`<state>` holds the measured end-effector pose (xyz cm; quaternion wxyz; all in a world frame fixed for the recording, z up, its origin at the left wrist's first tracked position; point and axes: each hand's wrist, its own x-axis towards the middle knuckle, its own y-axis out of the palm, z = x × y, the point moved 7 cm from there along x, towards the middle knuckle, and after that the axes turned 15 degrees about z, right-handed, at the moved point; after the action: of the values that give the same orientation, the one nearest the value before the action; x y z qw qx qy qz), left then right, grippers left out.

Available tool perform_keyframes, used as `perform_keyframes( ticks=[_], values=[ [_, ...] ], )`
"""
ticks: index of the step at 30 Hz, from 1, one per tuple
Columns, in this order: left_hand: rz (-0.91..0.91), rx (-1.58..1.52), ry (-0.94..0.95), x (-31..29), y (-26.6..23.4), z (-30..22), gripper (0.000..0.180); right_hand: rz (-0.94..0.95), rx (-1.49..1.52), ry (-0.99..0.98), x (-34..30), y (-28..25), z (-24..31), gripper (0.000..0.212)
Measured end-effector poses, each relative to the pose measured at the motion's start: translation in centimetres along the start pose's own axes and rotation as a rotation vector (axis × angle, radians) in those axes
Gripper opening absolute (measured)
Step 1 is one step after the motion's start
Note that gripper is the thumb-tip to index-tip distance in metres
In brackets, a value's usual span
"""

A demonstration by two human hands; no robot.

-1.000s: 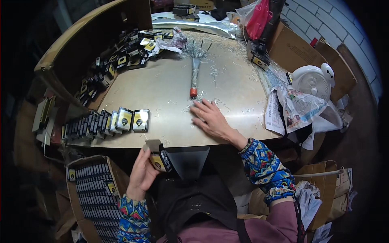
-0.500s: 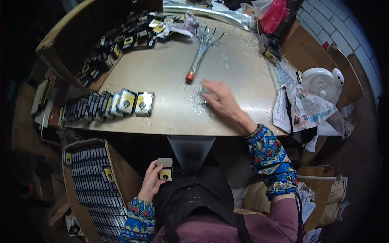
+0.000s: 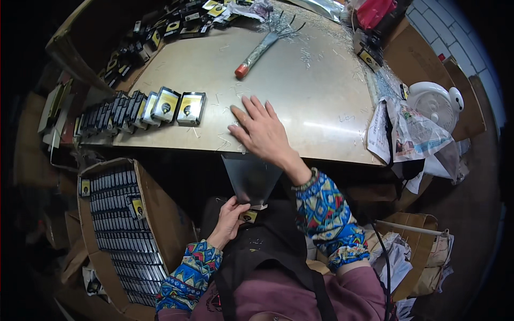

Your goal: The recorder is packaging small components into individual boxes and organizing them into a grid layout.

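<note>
**Holding a small packaged item below the table edge while the other palm rests on the tabletop**

Looking down through the head camera, the only view, I see my left hand (image 3: 231, 218) low in the centre of the frame, fingers pinched around a small flat packet (image 3: 249, 216) with a yellow-and-black card face. It sits just under a smooth grey funnel-shaped chute (image 3: 250, 179) that hangs from the table's near edge. The packet looks light and stiff, probably glossy plastic over card, so I judge it slippery on its face; the edges seem the best place to grip, as my fingers do.

My right hand (image 3: 263, 131) lies flat on the pale tabletop (image 3: 316, 80), centre frame, fingers spread and grasping nothing. The surface looks hard and smooth, littered with thin metal slivers.

At left centre, a row of matching packets (image 3: 136, 109) leans like fallen dominoes. At lower left, an open cardboard box (image 3: 152, 200) holds dense ranks of them. Toward the upper centre lies a red-handled tool (image 3: 257, 52). At right, crumpled paper (image 3: 412, 134) and a white rounded fan (image 3: 436, 101).
</note>
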<state>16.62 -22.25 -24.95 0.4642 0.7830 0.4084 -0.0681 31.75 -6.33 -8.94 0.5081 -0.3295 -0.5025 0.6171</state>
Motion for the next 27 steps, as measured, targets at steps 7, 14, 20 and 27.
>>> perform_keyframes(
  ticks=[7,14,20,27],
  values=[
    [-0.063,-0.049,0.004,-1.4,1.0,-0.3,0.023,-0.048,-0.129,-0.047,-6.5,-2.4,-2.0,0.033],
    [-0.068,0.045,-0.026,-0.4,-0.2,0.7,0.026,0.003,-0.015,0.49,-8.9,-3.8,-12.9,0.05],
    [-0.142,0.145,0.07,-1.2,2.0,-0.3,0.028,0.005,0.027,0.095,-2.7,-0.5,-1.1,0.047],
    [-0.188,0.363,-0.004,-1.5,1.7,0.4,0.042,-0.038,0.026,-0.058,-5.9,-0.1,6.1,0.041]
  ],
)
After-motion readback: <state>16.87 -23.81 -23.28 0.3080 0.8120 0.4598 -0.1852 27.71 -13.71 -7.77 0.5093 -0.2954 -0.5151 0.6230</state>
